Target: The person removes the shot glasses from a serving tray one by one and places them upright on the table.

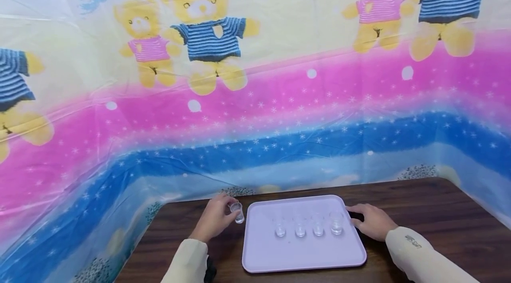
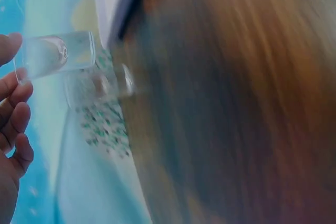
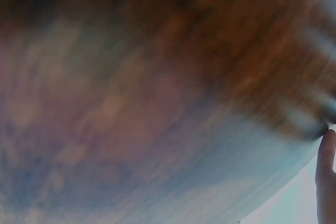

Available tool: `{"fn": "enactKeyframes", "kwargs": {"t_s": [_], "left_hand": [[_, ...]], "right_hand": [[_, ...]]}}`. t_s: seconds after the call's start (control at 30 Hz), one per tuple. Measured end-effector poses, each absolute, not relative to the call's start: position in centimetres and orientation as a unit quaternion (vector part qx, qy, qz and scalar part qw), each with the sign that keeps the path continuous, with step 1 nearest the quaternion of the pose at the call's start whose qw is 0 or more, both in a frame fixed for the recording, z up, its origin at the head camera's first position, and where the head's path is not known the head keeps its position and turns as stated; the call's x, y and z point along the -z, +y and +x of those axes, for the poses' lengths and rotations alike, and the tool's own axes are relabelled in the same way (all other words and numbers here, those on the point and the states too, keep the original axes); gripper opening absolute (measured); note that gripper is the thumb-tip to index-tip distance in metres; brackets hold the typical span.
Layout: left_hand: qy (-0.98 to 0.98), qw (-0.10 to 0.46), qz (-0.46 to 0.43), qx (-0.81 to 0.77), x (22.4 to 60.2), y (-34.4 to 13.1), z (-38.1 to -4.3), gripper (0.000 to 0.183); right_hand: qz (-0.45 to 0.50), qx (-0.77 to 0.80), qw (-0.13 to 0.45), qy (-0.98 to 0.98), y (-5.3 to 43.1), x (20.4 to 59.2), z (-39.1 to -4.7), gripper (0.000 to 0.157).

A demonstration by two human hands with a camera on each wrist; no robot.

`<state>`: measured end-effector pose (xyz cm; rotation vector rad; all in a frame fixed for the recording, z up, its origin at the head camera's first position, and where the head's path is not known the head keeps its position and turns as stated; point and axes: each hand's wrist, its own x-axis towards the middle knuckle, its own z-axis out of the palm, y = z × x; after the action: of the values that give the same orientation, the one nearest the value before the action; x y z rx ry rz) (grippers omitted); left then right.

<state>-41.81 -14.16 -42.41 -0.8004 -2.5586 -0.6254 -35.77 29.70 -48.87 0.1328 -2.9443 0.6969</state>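
Note:
My left hand (image 1: 215, 217) is just left of the lilac tray (image 1: 263, 258). Its thumb and fingers pinch a small clear shot glass (image 2: 47, 55) near one end. Close behind this glass, a second clear glass (image 2: 100, 86) shows at the table edge in the left wrist view. Several clear shot glasses (image 1: 300, 229) stand in a row across the tray. At the tray's right edge, my right hand (image 1: 373, 221) has its extended fingertips touching or very near the rim. Only a finger (image 3: 326, 166) of it appears in the blurred right wrist view.
The tray lies on a dark brown wooden table (image 1: 423, 212). A printed cloth (image 1: 279, 141) with bears and snowflakes hangs behind the table and along its sides.

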Motion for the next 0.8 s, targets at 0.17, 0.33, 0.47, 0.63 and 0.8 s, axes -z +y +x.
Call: {"fn": "enactKeyframes", "kwargs": {"t_s": [0.17,0.33,0.47,0.63,0.8], "left_hand": [[-0.921,0.195,-0.259,0.218,43.1,-15.5,-42.1,0.023],[-0.93,0.169,-0.24,0.22,43.6,-15.9,-42.1,0.021],[-0.935,0.159,-0.234,0.216,43.9,-15.8,-42.3,0.021],[-0.937,0.163,-0.231,0.205,44.2,-15.6,-42.4,0.022],[-0.941,0.165,-0.221,0.198,44.4,-15.4,-42.6,0.024]], "right_hand": [[0.045,-0.231,0.054,-0.971,29.7,48.8,-35.8,0.043],[0.045,-0.229,0.056,-0.971,29.8,49.1,-36.0,0.044],[0.043,-0.229,0.054,-0.971,29.8,49.1,-36.0,0.044],[0.039,-0.233,0.052,-0.97,29.6,48.9,-35.8,0.044],[0.038,-0.232,0.054,-0.97,29.6,48.9,-35.7,0.044]]}}
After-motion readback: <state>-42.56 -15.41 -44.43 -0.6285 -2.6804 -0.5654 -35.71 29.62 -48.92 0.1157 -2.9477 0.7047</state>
